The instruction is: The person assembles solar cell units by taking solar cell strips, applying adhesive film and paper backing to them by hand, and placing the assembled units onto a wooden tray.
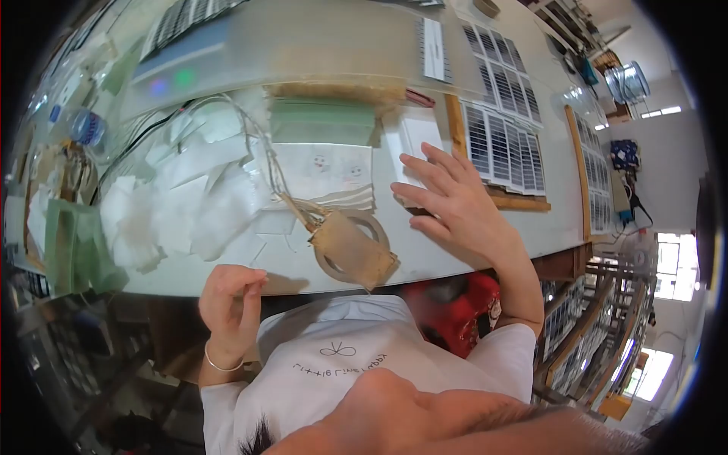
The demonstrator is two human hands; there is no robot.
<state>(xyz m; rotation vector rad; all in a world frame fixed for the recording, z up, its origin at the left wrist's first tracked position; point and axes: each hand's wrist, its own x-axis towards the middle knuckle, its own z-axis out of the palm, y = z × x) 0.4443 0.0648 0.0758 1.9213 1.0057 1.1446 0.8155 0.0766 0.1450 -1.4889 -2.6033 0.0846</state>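
Note:
My left hand (233, 303) is at the table's front edge, thumb and fingertips pressed together; anything between them is too small to tell. My right hand (455, 201) hovers or rests over the table with fingers spread, beside a stack of white strips (413, 136); contact is unclear. Between the hands lies a ring-shaped item (327, 267) partly under a tan, worn block (350, 246) with a cord running from it. Behind it are a white sheet with small printed faces (326, 171) and a green pad (322, 123).
Crumpled white sheets (189, 189) cover the left side, near a water bottle (87, 127) and green sheets (72, 243). Dark panel strips in a wooden frame (523, 203) stand at right. A translucent shelf (326, 45) spans the back. A red stool (462, 311) is below.

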